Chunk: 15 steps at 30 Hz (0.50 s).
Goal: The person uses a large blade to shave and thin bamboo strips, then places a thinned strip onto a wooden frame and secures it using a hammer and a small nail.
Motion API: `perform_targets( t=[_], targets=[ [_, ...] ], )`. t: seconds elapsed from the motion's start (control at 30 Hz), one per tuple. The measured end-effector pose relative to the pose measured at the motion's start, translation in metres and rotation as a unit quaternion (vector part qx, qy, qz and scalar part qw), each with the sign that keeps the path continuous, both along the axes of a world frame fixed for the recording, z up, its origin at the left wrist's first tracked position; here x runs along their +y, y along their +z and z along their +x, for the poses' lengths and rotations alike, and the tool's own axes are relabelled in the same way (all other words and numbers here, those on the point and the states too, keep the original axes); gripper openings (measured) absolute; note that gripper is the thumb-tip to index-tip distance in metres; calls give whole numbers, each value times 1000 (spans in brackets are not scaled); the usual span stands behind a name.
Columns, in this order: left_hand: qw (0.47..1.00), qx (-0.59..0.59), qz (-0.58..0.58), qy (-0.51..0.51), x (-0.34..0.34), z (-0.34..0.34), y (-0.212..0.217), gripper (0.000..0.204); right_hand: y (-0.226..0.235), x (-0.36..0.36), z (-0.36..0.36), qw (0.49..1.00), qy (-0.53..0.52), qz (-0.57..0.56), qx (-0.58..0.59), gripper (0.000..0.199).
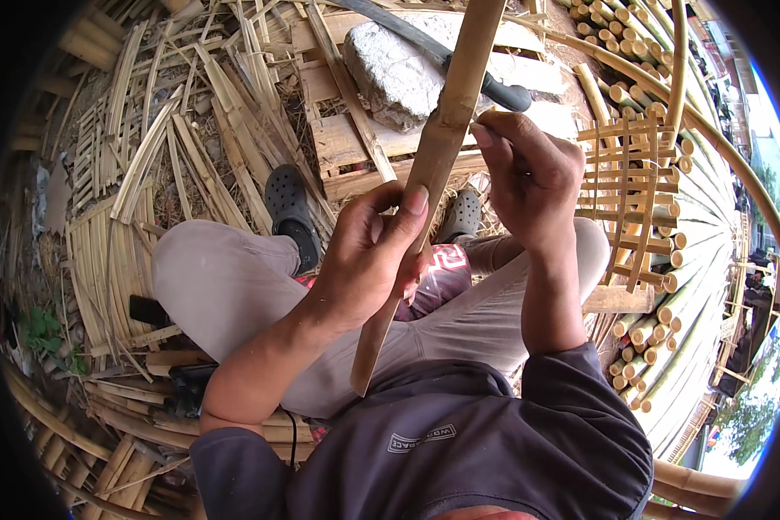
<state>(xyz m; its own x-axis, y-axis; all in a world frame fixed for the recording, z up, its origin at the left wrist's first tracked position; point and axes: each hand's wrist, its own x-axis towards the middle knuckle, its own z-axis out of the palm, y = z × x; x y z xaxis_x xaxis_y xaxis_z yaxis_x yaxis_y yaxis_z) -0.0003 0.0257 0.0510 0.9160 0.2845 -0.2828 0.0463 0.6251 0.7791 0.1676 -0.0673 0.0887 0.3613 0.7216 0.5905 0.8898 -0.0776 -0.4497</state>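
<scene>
My left hand [368,247] is wrapped around a long split bamboo strip [433,156], its thumb lying along the face. The strip slants from my lap up past the top of the view, with a node ridge partway along. My right hand [533,178] is closed, fingers curled, its fingertips at the strip's right edge by the node. Whatever sits in that pinch is hidden. Behind the strip, a large knife [504,93] with a black handle and long dark blade rests on a pale rock [390,74].
Under the rock is a slatted bamboo platform [347,143]. Split strips [225,104] litter the ground at left. Stacked bamboo poles [689,286] fill the right, beside a bamboo lattice [628,191]. My grey clogs [290,204] are below the platform; a dark flat object [147,310] lies by my left knee.
</scene>
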Motion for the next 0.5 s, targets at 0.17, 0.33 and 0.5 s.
perform_targets(
  t=[0.17, 0.33, 0.5],
  targets=[
    [1000, -10, -27, -8, -6, -2, 6, 31, 9, -5, 7, 999, 21, 21, -34, 5],
    [996, -29, -85, -26, -9, -3, 10, 31, 5, -10, 3, 994, 19, 87, 56, 3],
    [991, -44, -117, -42, -7, -2, 10, 31, 0, -5, 8, 987, 34, 148, 49, 13]
  ],
)
